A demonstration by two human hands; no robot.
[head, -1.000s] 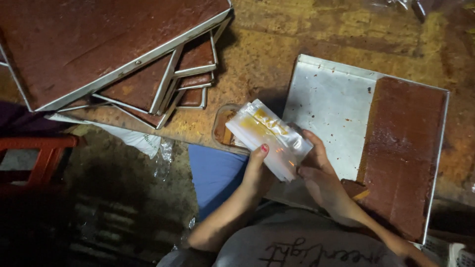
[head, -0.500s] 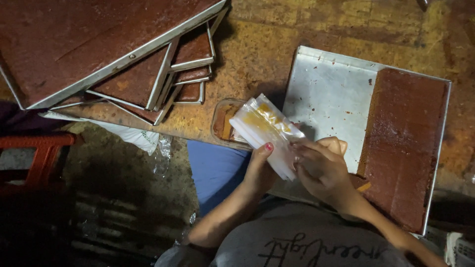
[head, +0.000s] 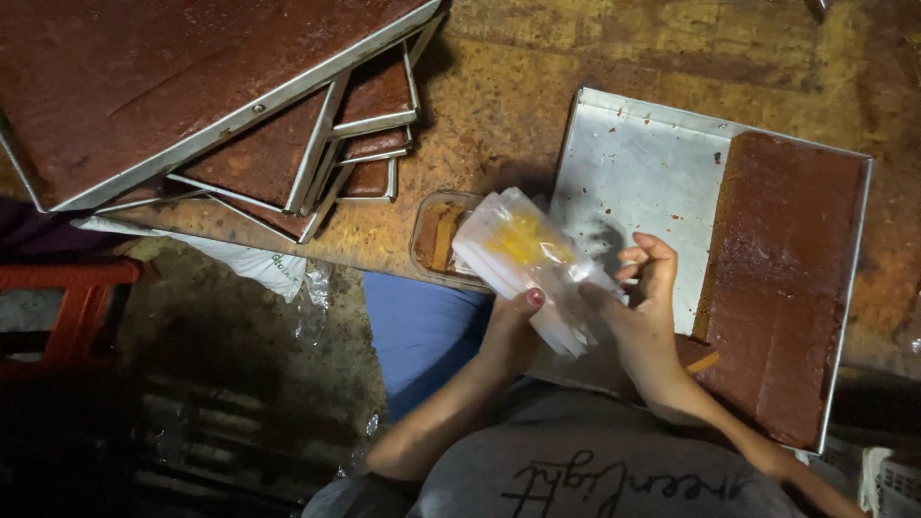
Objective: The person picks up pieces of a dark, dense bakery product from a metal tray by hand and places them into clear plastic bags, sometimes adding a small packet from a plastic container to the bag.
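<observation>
- Head view: the left hand (head: 513, 331) grips the near end of a stack of clear plastic bags (head: 523, 264), thumb with a red-painted nail pressed on top of the stack
- The right hand (head: 645, 307) sits just beside the stack's right edge; its fingers (head: 655, 259) are curled and loosely spread, fingertips touching the top bag, so it is pinching or peeling at the plastic rather than clenched around it
- The stack of bags is held tilted above the front edge of the desk (head: 499, 105), in front of the person's chest, and shows a yellow patch through the plastic
- Partly under the stack, a small clear tub (head: 434, 240) lies on the desk with brown-orange pieces inside
- To the right a large metal tray (head: 643, 163) lies flat on the desk; its left half is bare metal with crumbs, its right half holds a dark brown slab of cake (head: 782, 278)
- At the upper left, a pile of trays (head: 240, 105) filled with the same brown cake is stacked askew, the top one largest
- Below the desk edge: a blue cloth (head: 417, 326) over the person's lap, a white plastic bag (head: 254, 264) hanging from the desk edge, and a red stool (head: 67, 297) at the far left on the dim floor
</observation>
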